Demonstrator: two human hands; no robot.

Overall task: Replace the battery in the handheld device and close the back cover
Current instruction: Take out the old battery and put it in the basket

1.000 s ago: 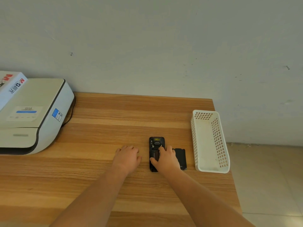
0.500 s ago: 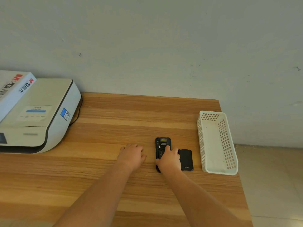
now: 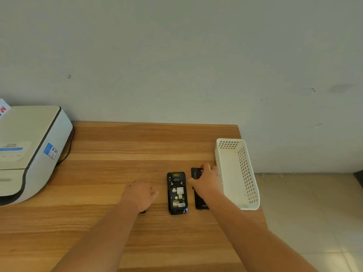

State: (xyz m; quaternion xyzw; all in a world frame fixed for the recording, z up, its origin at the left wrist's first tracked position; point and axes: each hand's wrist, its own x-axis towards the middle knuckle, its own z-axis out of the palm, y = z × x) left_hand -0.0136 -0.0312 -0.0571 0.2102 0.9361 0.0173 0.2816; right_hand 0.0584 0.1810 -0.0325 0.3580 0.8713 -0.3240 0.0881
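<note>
The black handheld device (image 3: 176,193) lies face down on the wooden table (image 3: 117,146), its back off and the labelled battery bay bare. Just right of it, my right hand (image 3: 206,183) grips a black battery (image 3: 196,172) by its near end, above a flat black cover (image 3: 202,203) that lies on the table and is partly hidden by my wrist. My left hand (image 3: 140,194) rests palm down left of the device, fingers loosely curled. A small black piece (image 3: 142,211) peeks out from under its heel; I cannot tell what that piece is.
A white perforated basket (image 3: 247,173) stands at the table's right edge, close to my right hand. A white printer (image 3: 29,150) with a cable fills the left side. The wall is right behind the table, and tiled floor lies beyond the right edge.
My right hand has left the device's battery bay and moved right toward the basket with the battery. The bay now shows bare. My left hand stayed in place.
</note>
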